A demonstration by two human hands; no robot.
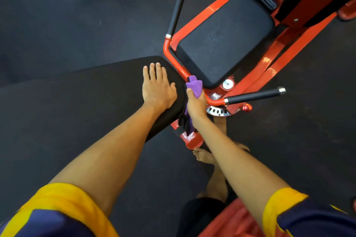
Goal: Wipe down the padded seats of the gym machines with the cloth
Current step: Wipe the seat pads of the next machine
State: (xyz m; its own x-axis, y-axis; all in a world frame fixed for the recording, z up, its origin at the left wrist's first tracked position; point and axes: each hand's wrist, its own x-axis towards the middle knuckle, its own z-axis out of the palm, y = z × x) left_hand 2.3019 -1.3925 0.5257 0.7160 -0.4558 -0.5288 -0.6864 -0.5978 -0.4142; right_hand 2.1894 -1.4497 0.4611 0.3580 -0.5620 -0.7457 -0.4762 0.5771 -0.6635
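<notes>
A long black padded bench pad (92, 100) runs from the left edge to the middle of the view. My left hand (157, 87) lies flat on its near end with straight fingers. My right hand (195, 102) grips a purple cloth (195, 85) with a black part hanging below, held against the pad's end edge beside the red frame tube. Beyond it sits a second black padded seat (225, 40) on the red machine frame (273, 67).
Two black-gripped handles (176, 10) (254, 96) stick out from the red frame. A red knob (247, 107) and a perforated metal adjuster plate (217, 110) sit below the seat. Dark rubber floor (57, 15) surrounds the machine. My bare feet (204, 156) stand beside the frame base.
</notes>
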